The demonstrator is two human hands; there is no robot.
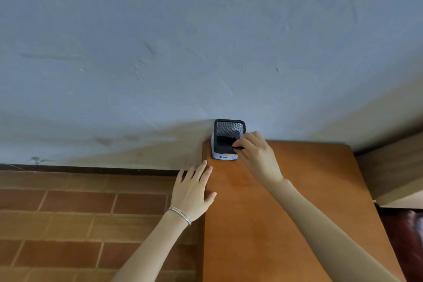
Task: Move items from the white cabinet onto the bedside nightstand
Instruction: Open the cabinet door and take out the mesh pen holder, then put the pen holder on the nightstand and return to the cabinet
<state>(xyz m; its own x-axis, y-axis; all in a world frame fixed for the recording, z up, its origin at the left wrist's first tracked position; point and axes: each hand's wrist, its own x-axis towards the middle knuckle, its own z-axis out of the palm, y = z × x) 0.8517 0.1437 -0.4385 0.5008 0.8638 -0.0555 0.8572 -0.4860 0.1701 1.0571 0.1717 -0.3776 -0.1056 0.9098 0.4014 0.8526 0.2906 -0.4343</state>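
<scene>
An orange-brown wooden tabletop (pixel 286 201) meets a pale blue wall (pixel 206 41) above a red-tiled floor (pixel 80 224). At its far left corner stands a black mesh holder (pixel 229 129), a small white-and-black device (pixel 223 150) touching its front. The right hand (pixel 256 155) pinches the device's black top with its fingers (pixel 239 144). The left hand (pixel 193 192) lies flat, fingers spread, on the tabletop's left edge.
</scene>
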